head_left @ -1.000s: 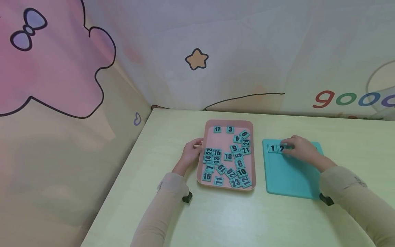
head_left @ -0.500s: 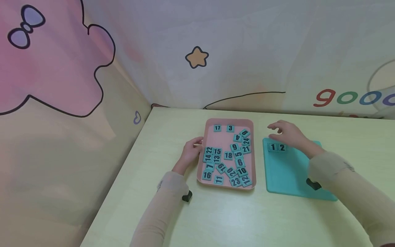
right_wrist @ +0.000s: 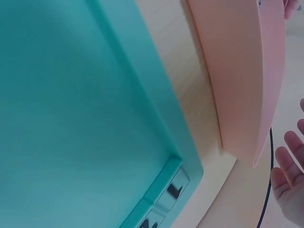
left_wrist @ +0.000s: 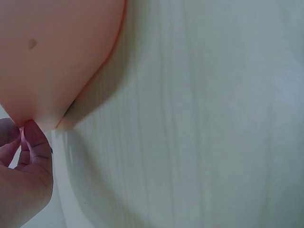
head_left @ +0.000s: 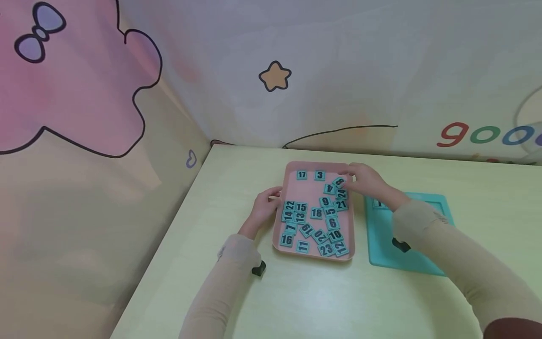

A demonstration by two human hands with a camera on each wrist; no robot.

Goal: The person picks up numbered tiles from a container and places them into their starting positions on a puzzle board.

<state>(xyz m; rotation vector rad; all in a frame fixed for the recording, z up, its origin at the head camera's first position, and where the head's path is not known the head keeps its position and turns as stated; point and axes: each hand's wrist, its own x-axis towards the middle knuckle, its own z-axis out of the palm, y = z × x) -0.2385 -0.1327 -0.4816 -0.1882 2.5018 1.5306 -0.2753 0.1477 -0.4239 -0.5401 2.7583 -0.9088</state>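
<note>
My left hand pinches the left rim of a pink tray; the left wrist view shows its thumb and fingers meeting at the tray's edge. Number tiles in teal frames lie scattered in the tray, among them a 3 tile and an 8 tile. Over the tray's upper right corner is my right hand, near the 8 tile, fingers spread and nothing visible in them. To the right lies a teal board with the 1 tile and the 2 tile in its corner, partly hidden by my right arm in the head view.
Tray and board lie side by side on a pale wood table, a narrow gap between them. A printed backdrop rises behind the table. A dark cable shows in the right wrist view.
My right hand has left the 2 tile on the board and moved left to the tray's upper right corner. My left hand has stayed at the tray's rim.
</note>
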